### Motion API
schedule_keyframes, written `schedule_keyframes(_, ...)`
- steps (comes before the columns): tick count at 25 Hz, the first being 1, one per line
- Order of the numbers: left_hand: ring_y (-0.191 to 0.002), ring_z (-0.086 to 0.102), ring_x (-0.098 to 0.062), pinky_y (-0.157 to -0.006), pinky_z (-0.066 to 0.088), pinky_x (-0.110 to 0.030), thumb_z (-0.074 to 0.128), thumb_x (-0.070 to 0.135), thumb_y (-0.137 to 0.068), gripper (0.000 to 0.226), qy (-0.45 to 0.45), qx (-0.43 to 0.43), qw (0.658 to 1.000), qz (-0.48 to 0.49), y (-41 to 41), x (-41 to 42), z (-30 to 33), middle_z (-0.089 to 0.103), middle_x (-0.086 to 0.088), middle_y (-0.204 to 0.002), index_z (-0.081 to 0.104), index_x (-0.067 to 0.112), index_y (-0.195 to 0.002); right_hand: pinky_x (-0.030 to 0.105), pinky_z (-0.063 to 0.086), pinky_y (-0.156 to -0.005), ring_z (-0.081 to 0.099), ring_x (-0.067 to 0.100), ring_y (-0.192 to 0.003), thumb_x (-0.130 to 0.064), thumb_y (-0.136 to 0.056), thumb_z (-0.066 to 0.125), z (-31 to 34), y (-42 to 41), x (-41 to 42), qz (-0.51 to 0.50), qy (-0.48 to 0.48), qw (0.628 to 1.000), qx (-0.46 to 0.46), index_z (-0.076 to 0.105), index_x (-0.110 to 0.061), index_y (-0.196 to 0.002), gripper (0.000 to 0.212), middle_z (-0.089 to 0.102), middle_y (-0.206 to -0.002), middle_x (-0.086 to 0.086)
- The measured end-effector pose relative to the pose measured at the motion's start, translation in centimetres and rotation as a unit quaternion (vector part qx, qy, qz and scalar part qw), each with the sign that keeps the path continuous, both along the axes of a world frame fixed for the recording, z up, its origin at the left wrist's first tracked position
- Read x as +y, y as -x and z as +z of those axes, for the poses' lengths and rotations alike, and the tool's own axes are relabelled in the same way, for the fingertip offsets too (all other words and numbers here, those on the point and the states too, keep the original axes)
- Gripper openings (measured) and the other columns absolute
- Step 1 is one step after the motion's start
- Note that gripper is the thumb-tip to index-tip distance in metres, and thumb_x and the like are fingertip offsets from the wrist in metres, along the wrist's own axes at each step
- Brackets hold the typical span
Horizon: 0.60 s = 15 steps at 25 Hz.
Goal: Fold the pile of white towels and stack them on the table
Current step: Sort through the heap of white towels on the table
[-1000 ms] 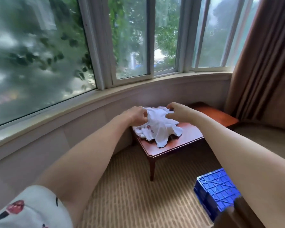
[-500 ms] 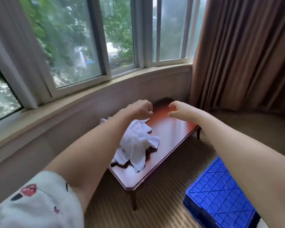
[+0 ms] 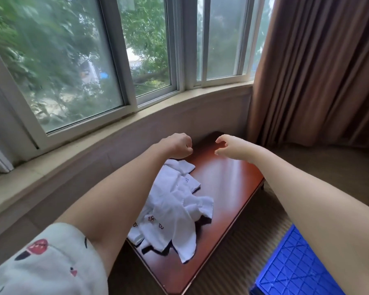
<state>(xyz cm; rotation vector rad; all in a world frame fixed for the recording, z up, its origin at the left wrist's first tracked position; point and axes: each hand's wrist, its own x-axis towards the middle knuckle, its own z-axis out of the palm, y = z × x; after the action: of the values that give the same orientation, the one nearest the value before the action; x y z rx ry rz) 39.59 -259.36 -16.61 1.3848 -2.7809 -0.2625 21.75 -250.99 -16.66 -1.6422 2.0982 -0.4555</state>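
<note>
A rumpled pile of white towels (image 3: pixel 175 211) with small red embroidered marks lies on the near left part of a low reddish-brown wooden table (image 3: pixel 228 188). My left hand (image 3: pixel 178 145) hovers above the far end of the table, its fingers curled into a fist with nothing in it. My right hand (image 3: pixel 227 146) hangs beside it, a short gap apart, fingers bent and thumb apart, holding nothing. Neither hand touches the towels. My left forearm hides the left side of the pile.
A blue plastic crate (image 3: pixel 296 267) stands on the striped carpet at the lower right. A brown curtain (image 3: pixel 320 67) hangs at the right. The window sill (image 3: pixel 119 133) and the wall under it curve round behind the table.
A second ago both hands gripped the towel pile. They let go and rose above the table's far end. The view swung right and closer, and the right hand's fingers spread a little.
</note>
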Motion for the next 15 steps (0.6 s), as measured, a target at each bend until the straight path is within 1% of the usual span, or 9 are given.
schedule_keyframes(2, -0.102, 0.058, -0.026, -0.089, 0.05, -0.042, 0.047, 0.021, -0.09, 0.025, -0.003, -0.003, 1.0, 0.018, -0.7, -3.2, -0.5, 0.062, -0.005, -0.111, 0.065, 0.012, -0.105, 0.026, 0.04, -0.086, 0.051, 0.023, -0.117, -0.027, -0.091, 0.057, -0.8, 0.0, -4.2, 0.024, -0.008, 1.0, 0.001, 0.042, -0.019, -0.139, 0.051, 0.046, -0.136, 0.008)
schedule_keyframes(5, -0.103, 0.057, -0.025, -0.091, 0.049, -0.043, 0.047, 0.022, -0.09, 0.026, -0.008, 0.002, 0.997, 0.075, -2.1, -8.2, -1.6, 0.063, -0.004, -0.113, 0.065, 0.013, -0.107, 0.03, 0.038, -0.097, 0.046, 0.023, -0.124, -0.028, -0.091, 0.058, -1.9, -0.5, -11.4, 0.088, -0.012, 0.996, 0.011, 0.042, -0.019, -0.139, 0.051, 0.046, -0.137, 0.006)
schedule_keyframes(8, -0.107, 0.056, -0.025, -0.094, 0.047, -0.043, 0.048, 0.023, -0.091, 0.027, -0.022, 0.001, 0.988, 0.15, -3.1, -13.0, -3.3, 0.061, -0.005, -0.119, 0.063, 0.015, -0.112, 0.031, 0.035, -0.102, 0.043, 0.022, -0.128, -0.029, -0.09, 0.06, -3.5, -1.2, -19.4, 0.179, -0.015, 0.983, 0.021, 0.041, -0.016, -0.14, 0.055, 0.046, -0.14, 0.005)
schedule_keyframes(11, -0.112, 0.055, -0.026, -0.095, 0.045, -0.035, 0.047, 0.019, -0.094, 0.031, -0.049, 0.019, 0.967, 0.248, -3.1, -17.0, -4.4, 0.059, -0.007, -0.124, 0.062, 0.01, -0.119, 0.034, 0.036, -0.105, 0.043, 0.022, -0.129, -0.031, -0.089, 0.062, -4.7, -1.7, -27.7, 0.289, -0.03, 0.956, 0.034, 0.038, -0.016, -0.141, 0.059, 0.043, -0.144, 0.004)
schedule_keyframes(13, -0.114, 0.054, -0.026, -0.09, 0.043, -0.029, 0.046, 0.018, -0.094, 0.032, -0.07, 0.023, 0.948, 0.308, -2.9, -18.8, -4.6, 0.059, -0.008, -0.126, 0.061, 0.008, -0.121, 0.036, 0.036, -0.106, 0.045, 0.023, -0.127, -0.035, -0.088, 0.063, -5.0, -1.5, -32.1, 0.345, -0.05, 0.936, 0.044, 0.037, -0.018, -0.142, 0.061, 0.043, -0.143, 0.004)
schedule_keyframes(15, -0.113, 0.054, -0.026, -0.088, 0.042, -0.029, 0.045, 0.019, -0.095, 0.032, -0.086, 0.033, 0.925, 0.369, -2.4, -20.3, -4.8, 0.059, -0.008, -0.126, 0.06, 0.008, -0.121, 0.039, 0.037, -0.105, 0.046, 0.024, -0.125, -0.038, -0.087, 0.063, -5.1, -0.9, -36.1, 0.382, -0.065, 0.921, 0.053, 0.037, -0.021, -0.141, 0.062, 0.044, -0.142, 0.005)
